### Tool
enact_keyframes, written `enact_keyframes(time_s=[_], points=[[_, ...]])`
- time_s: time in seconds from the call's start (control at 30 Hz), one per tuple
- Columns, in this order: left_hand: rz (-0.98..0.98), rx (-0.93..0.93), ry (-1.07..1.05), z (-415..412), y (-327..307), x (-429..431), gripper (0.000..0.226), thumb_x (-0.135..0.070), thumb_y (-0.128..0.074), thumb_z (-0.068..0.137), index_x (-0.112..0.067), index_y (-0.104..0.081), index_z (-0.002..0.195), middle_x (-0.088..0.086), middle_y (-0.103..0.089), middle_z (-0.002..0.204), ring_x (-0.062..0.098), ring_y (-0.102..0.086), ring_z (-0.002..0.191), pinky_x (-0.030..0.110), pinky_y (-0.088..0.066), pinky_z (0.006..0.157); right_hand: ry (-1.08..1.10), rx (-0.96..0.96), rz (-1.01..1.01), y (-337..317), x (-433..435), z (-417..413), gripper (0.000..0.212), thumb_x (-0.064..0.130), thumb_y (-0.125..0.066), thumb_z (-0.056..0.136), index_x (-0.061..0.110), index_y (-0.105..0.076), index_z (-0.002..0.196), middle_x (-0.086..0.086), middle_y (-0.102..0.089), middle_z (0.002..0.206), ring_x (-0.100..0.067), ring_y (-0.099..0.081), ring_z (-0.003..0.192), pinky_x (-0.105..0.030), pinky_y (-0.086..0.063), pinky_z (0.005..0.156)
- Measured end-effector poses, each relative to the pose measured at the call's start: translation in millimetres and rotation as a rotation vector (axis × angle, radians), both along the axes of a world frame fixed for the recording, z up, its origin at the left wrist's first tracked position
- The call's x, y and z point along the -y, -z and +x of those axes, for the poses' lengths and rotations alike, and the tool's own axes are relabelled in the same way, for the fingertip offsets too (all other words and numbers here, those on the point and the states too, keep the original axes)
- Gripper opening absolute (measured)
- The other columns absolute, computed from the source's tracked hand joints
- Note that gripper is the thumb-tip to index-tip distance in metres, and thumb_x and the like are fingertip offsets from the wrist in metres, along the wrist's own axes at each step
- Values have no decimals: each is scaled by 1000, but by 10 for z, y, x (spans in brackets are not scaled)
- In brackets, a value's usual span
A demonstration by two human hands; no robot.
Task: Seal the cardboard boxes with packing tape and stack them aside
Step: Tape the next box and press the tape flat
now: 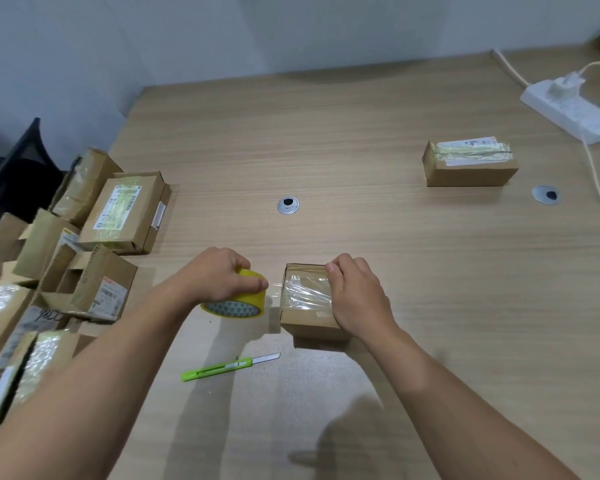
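A small cardboard box (303, 320) sits on the wooden table (361, 133) in front of me, clear tape stretched across its top. My left hand (219, 275) grips a yellow roll of packing tape (238, 304) just left of the box, a strip of tape running from the roll onto the box top. My right hand (355, 292) lies over the box's right side with curled fingers pressing the tape's far end down. A green utility knife (222, 368) with its blade out lies near the front of the table.
A pile of several cardboard boxes (66, 258), some open, crowds the table's left edge. One taped box (470, 164) stands at the far right. A white power strip (568, 112) with cables lies at the back right. Two round cable grommets (287, 206) sit in the tabletop.
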State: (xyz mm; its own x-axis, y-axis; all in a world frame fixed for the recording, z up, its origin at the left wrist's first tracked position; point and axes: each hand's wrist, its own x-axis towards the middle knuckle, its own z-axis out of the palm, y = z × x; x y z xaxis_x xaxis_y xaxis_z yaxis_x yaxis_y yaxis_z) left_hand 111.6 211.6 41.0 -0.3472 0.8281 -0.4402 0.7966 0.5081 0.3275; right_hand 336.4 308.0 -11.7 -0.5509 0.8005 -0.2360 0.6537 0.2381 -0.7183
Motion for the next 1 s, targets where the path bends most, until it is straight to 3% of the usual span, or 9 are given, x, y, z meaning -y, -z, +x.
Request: enact_keyframes(time_s=[0.2, 0.3, 0.4, 0.53, 0.73, 0.8, 0.87, 0.93, 1.0], points=[[-10, 31, -21, 34, 165, -61, 54, -69, -61, 65, -17, -52, 52, 0, -48, 54, 14, -49, 61, 29, -35, 58, 41, -40, -32, 48, -4, -11, 29, 51, -45, 102, 25, -55, 110, 8, -51, 109, -15, -49, 97, -36, -40, 78], [-15, 54, -32, 72, 210, -74, 52, -56, -73, 82, -17, -53, 54, 0, -49, 55, 17, -50, 63, 30, -35, 57, 54, -93, -2, 108, -24, 14, 26, 45, -51, 101, 21, -59, 108, 5, -54, 107, -15, -49, 97, -34, -40, 79], [-38, 155, -70, 126, 240, -63, 51, -54, -75, 81, -17, -55, 53, -3, -50, 53, 15, -51, 61, 29, -37, 57, 73, -217, 29, 144, -53, 85, 15, 32, -56, 101, 20, -64, 99, 1, -60, 102, -8, -52, 90, -13, -35, 76], [9, 333, -160, 211, 189, -9, 50, -69, -67, 61, -20, -59, 54, -9, -50, 51, 10, -50, 53, 27, -38, 58, 104, -312, 4, 144, -120, 158, 15, 23, -55, 102, 25, -63, 90, 2, -64, 97, 8, -54, 89, -3, -34, 77], [123, 298, -89, 344, 51, -59, 63, -76, -57, 64, -13, -57, 64, -8, -49, 56, 7, -48, 54, 29, -37, 57, 105, -361, -36, 196, -239, 272, 17, 21, -52, 104, 24, -66, 94, 1, -66, 99, 9, -54, 94, -4, -35, 80], [194, 350, -101, 408, 69, -79, 54, -67, -55, 72, -13, -57, 67, -8, -49, 59, 8, -48, 57, 31, -36, 59, 104, -317, 33, 204, -295, 313, 18, 21, -53, 103, 21, -70, 103, 1, -64, 106, 12, -52, 98, -1, -32, 84], [257, 391, -110, 462, 93, -83, 45, -61, -54, 74, -16, -57, 68, -10, -49, 58, 8, -47, 58, 31, -35, 60, 89, -213, 110, 182, -331, 342, 26, 24, -51, 104, 21, -70, 121, 2, -57, 117, -1, -53, 111, -9, -34, 94], [296, 370, -88, 479, 123, -69, 50, -65, -51, 69, -16, -59, 72, -8, -53, 63, 8, -49, 62, 32, -37, 62, 40, -46, 233, 98, -308, 318, 33, 24, -48, 104, 27, -63, 134, 1, -52, 131, -21, -45, 125, -35, -40, 102], [335, 398, -115, 444, 184, -23, 47, -65, -51, 69, -19, -61, 74, -7, -57, 66, 8, -52, 65, 31, -40, 64, -30, 43, 296, -59, -188, 217, 38, 23, -46, 104, 31, -57, 140, 3, -47, 143, -22, -34, 135, -47, -36, 105]])
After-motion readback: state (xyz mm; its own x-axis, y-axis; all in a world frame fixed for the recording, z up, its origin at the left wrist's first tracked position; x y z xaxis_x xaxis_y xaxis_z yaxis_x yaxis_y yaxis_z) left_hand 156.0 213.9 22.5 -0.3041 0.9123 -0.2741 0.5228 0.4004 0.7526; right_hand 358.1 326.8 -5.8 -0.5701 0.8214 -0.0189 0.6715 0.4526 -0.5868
